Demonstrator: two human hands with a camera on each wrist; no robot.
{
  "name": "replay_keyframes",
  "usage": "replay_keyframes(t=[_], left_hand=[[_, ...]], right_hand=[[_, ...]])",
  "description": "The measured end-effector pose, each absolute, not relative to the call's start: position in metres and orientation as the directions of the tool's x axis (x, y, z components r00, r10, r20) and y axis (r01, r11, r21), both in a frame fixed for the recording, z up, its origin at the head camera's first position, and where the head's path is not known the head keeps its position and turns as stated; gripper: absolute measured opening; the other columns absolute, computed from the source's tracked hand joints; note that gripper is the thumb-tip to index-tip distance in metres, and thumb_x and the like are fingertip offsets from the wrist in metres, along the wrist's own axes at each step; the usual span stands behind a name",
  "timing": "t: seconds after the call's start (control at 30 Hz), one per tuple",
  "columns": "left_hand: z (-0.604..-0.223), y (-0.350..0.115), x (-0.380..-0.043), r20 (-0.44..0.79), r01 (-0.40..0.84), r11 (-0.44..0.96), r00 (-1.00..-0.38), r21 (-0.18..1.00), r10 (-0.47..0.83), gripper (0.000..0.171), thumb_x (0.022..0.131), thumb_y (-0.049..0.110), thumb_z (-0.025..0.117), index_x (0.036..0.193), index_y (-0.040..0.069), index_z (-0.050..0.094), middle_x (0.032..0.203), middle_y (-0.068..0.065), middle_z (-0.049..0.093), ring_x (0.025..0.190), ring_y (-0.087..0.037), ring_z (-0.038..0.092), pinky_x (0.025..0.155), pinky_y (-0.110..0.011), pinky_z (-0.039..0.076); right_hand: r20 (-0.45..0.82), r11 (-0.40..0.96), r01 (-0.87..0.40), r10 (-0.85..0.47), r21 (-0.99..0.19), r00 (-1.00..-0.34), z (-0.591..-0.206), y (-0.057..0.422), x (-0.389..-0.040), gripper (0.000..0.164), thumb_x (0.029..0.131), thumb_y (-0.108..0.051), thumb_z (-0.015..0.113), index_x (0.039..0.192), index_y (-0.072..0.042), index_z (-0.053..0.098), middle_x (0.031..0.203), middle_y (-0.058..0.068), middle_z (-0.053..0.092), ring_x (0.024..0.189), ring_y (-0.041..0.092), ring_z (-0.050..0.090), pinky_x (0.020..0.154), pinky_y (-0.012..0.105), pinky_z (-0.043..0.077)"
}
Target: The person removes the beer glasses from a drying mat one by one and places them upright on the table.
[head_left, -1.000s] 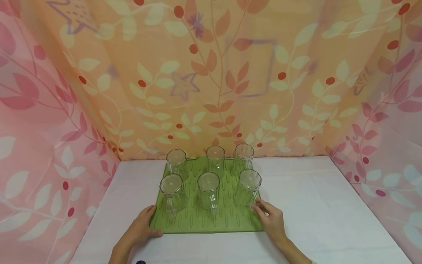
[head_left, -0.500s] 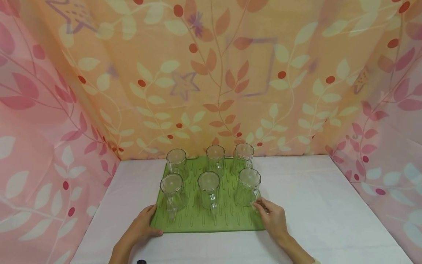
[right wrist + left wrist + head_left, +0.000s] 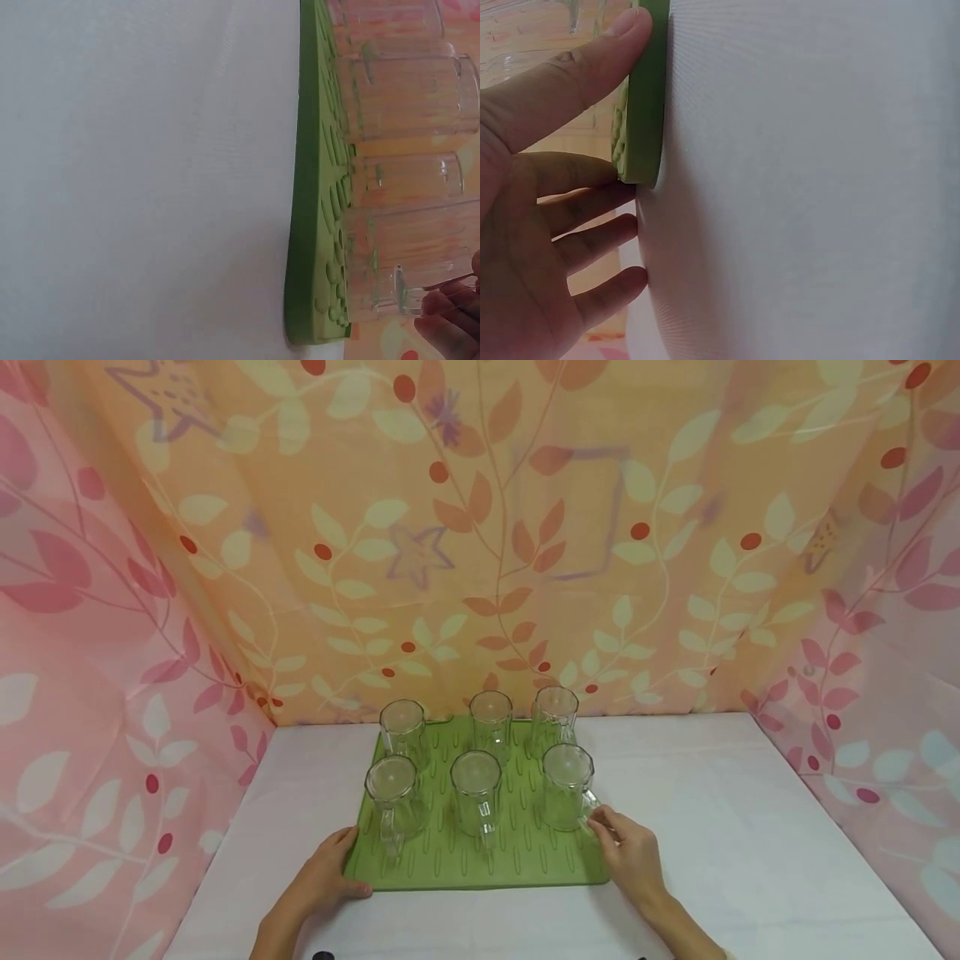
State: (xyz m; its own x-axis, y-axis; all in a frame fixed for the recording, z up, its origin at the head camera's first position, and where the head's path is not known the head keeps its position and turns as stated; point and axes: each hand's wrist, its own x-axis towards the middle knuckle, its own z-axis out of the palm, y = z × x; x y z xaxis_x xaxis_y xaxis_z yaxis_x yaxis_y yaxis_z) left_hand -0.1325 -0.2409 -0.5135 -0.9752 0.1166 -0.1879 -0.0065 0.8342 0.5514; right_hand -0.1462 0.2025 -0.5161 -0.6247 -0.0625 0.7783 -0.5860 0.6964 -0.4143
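Observation:
Several clear glass mugs stand in two rows on a green ridged mat [image 3: 517, 868]. My right hand [image 3: 630, 852] pinches the handle of the front right glass mug [image 3: 566, 789] between thumb and fingers. In the right wrist view, the fingertips [image 3: 439, 304] show at that handle, close to the mat's corner. At the mat's front left corner is my left hand [image 3: 322, 872]. Its thumb [image 3: 592, 71] lies along the mat's front edge, and the other fingers extend toward the left side, as the left wrist view shows. The front left mug [image 3: 393, 793] and front middle mug [image 3: 476, 793] have handles facing me.
Three more mugs make up the back row, among them a back left mug [image 3: 403, 731] and a back right mug [image 3: 555, 718]. A white cloth [image 3: 750, 843] covers the table. Patterned fabric [image 3: 487, 527] encloses the back and sides. A small dark object [image 3: 323, 956] shows at the front edge.
My right hand has shifted slightly to the right, and the front right mug's handle has turned outward to the right with it. The left hand stays at the mat's corner.

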Motion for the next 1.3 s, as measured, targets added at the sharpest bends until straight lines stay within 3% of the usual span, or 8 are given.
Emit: replay_keyframes(t=[0.4, 0.9, 0.97, 1.03, 1.13, 1.2, 1.3], left_hand=[[-0.518, -0.244, -0.132, -0.160, 0.015, 0.839, -0.980, 0.543, 0.120, 0.109, 0.058, 0.033, 0.092, 0.142, -0.011, 0.039, 0.143, -0.033, 0.042, 0.133, -0.054, 0.037, 0.105, -0.066, 0.036], [-0.519, -0.243, -0.131, -0.155, 0.007, 0.841, -0.982, 0.541, 0.109, 0.109, 0.057, 0.032, 0.092, 0.142, -0.010, 0.039, 0.143, -0.032, 0.043, 0.133, -0.053, 0.039, 0.105, -0.065, 0.037], [-0.519, -0.243, -0.132, -0.154, 0.009, 0.840, -0.982, 0.542, 0.110, 0.109, 0.057, 0.033, 0.092, 0.142, -0.010, 0.040, 0.143, -0.033, 0.043, 0.132, -0.054, 0.039, 0.105, -0.066, 0.037], [-0.519, -0.243, -0.132, -0.155, 0.006, 0.838, -0.982, 0.546, 0.108, 0.109, 0.057, 0.033, 0.092, 0.142, -0.010, 0.040, 0.143, -0.033, 0.043, 0.133, -0.054, 0.038, 0.105, -0.066, 0.037], [-0.519, -0.243, -0.132, -0.152, 0.012, 0.841, -0.982, 0.542, 0.112, 0.109, 0.057, 0.033, 0.092, 0.142, -0.010, 0.040, 0.143, -0.033, 0.043, 0.132, -0.054, 0.038, 0.105, -0.066, 0.037], [-0.519, -0.243, -0.132, -0.152, 0.012, 0.842, -0.982, 0.540, 0.112, 0.109, 0.057, 0.033, 0.092, 0.142, -0.011, 0.040, 0.143, -0.033, 0.043, 0.132, -0.054, 0.038, 0.105, -0.066, 0.037], [-0.518, -0.243, -0.132, -0.153, 0.011, 0.843, -0.982, 0.538, 0.111, 0.108, 0.057, 0.032, 0.092, 0.141, -0.011, 0.040, 0.143, -0.033, 0.042, 0.133, -0.054, 0.038, 0.106, -0.066, 0.036]], right_hand=[[0.801, 0.740, -0.587, -0.112, -0.328, -0.588, -0.509, 0.215, -0.148, 0.021, 0.066, 0.013, 0.077, 0.082, 0.002, 0.069, 0.073, 0.012, 0.072, 0.057, 0.018, 0.067, 0.055, 0.011, 0.052], [0.827, 0.762, -0.629, -0.249, -0.154, -0.504, -0.474, 0.235, -0.151, 0.030, 0.058, 0.008, 0.081, 0.086, 0.005, 0.070, 0.078, 0.013, 0.074, 0.063, 0.021, 0.071, 0.056, 0.021, 0.056], [0.823, 0.760, -0.636, -0.273, -0.134, -0.499, -0.470, 0.238, -0.152, 0.026, 0.064, 0.004, 0.080, 0.087, 0.005, 0.070, 0.078, 0.013, 0.074, 0.064, 0.022, 0.071, 0.056, 0.023, 0.057], [0.819, 0.755, -0.646, -0.295, -0.116, -0.492, -0.465, 0.240, -0.152, 0.018, 0.080, -0.008, 0.076, 0.088, 0.006, 0.070, 0.078, 0.014, 0.074, 0.064, 0.023, 0.071, 0.056, 0.024, 0.057], [0.818, 0.745, -0.660, -0.317, -0.098, -0.480, -0.458, 0.243, -0.153, 0.040, 0.098, -0.030, 0.057, 0.089, 0.007, 0.070, 0.078, 0.014, 0.074, 0.064, 0.025, 0.071, 0.055, 0.026, 0.057], [0.822, 0.742, -0.666, -0.331, -0.077, -0.464, -0.453, 0.244, -0.153, 0.053, 0.102, -0.037, 0.044, 0.089, 0.007, 0.070, 0.077, 0.015, 0.073, 0.064, 0.026, 0.071, 0.054, 0.028, 0.057], [0.828, 0.749, -0.662, -0.354, -0.028, -0.435, -0.447, 0.245, -0.154, 0.054, 0.103, -0.037, 0.042, 0.089, 0.007, 0.070, 0.077, 0.016, 0.073, 0.064, 0.027, 0.070, 0.053, 0.031, 0.057]])
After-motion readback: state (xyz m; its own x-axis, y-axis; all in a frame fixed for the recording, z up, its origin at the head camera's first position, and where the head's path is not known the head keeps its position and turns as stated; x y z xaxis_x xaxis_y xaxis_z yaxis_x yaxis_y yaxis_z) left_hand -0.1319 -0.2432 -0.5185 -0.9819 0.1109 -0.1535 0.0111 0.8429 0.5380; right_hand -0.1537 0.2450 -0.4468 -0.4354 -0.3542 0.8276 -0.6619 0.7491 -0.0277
